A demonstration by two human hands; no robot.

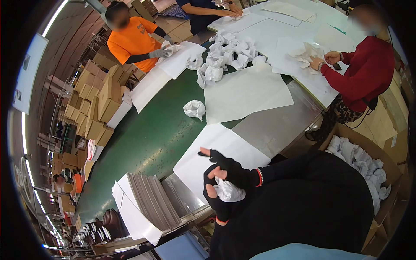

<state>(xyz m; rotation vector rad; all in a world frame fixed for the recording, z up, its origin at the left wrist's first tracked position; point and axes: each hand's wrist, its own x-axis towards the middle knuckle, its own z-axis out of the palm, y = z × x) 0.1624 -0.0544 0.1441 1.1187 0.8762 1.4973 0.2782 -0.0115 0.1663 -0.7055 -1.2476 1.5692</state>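
Observation:
In front of me, both hands are around a crumpled ball of white paper (230, 191). My left hand (213, 200), in a black fingerless glove with a red band at the wrist, closes on its left side. My right hand (231, 168), gloved the same way with a beaded bracelet, presses on it from above, one finger stretched out to the left. Part of the ball is hidden by the gloves. Beneath and beyond the hands lie flat white paper sheets (216, 141) on the table. A hollow, crumpled paper piece (194, 109) sits farther off on the green surface (147, 134).
A stack of sheets (149, 201) stands at the near left. Crumpled papers (221, 56) are heaped farther off; more fill a carton (362, 162) at right. Persons in orange (132, 41), dark blue (203, 11) and red (364, 65) work around the table. Cartons (108, 99) line the left.

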